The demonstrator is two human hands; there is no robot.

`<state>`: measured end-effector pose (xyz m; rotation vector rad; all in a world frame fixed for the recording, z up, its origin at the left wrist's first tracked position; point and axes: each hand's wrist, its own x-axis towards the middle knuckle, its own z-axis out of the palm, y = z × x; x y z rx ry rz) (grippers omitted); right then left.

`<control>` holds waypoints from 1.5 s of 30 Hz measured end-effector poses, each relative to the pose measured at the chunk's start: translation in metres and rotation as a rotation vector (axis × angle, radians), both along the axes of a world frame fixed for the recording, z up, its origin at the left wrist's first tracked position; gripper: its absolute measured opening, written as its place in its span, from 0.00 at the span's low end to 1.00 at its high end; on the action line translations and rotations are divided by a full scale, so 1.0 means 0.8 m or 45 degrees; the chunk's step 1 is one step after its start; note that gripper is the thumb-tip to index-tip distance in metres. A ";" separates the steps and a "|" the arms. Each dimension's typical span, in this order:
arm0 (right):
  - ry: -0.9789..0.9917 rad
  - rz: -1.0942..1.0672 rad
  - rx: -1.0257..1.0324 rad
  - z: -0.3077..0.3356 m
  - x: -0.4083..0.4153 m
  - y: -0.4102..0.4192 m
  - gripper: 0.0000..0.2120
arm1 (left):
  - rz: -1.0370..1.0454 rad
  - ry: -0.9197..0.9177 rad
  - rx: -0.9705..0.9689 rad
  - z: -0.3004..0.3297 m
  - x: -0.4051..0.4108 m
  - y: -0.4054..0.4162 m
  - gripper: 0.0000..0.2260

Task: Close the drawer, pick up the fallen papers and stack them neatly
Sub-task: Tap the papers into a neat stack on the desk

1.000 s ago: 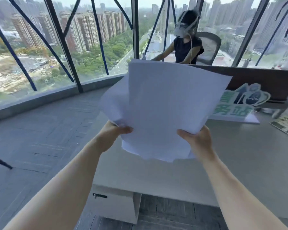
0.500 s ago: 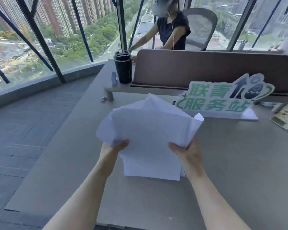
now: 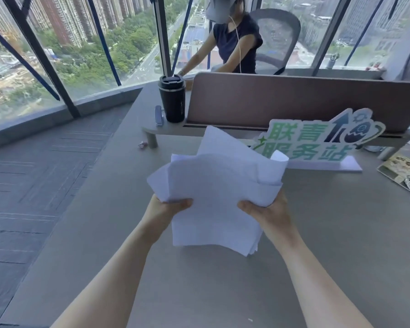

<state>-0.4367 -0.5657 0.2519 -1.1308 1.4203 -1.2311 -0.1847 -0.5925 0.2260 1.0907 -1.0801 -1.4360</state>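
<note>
Looks like the squaring-up step: the messy bundle of white paper sheets (image 3: 217, 197) hangs over the grey desk top (image 3: 329, 233), corners fanned out every which way. The left hand (image 3: 166, 210) and right hand (image 3: 265, 209) each pinch a side edge, thumbs on top. I'd say tapping the bottom edge on the desk comes next. Can't see the drawer, and the fingers are hidden behind the sheets.

"联青服务站" on green desk sign (image 3: 317, 143)
</note>
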 end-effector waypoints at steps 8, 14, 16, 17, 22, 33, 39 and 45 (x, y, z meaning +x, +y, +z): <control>-0.004 -0.034 0.052 -0.003 0.008 0.012 0.35 | 0.166 -0.170 0.150 0.010 -0.002 -0.001 0.08; 1.082 -0.080 -0.447 0.103 0.003 -0.020 0.45 | 0.195 -0.881 -0.178 0.079 0.020 -0.033 0.15; 1.040 0.154 -0.226 0.115 0.014 -0.038 0.35 | 0.069 -1.095 -0.342 0.104 0.023 -0.043 0.15; 0.841 0.194 -0.098 0.115 0.018 -0.044 0.27 | 0.029 -1.199 -0.426 0.113 0.025 -0.046 0.16; 0.404 0.081 0.061 0.078 0.028 -0.042 0.09 | -0.066 -1.531 -0.665 0.129 0.039 -0.050 0.12; 0.056 -0.150 0.054 0.025 0.067 -0.030 0.11 | -0.193 -1.750 -0.618 0.122 0.052 -0.056 0.08; -0.052 -0.296 0.013 0.022 0.022 -0.046 0.07 | 0.239 -0.838 -0.076 0.078 0.167 -0.088 0.35; -0.120 -0.108 -0.047 0.013 0.009 -0.077 0.04 | -0.047 -0.173 0.151 -0.008 0.135 -0.088 0.32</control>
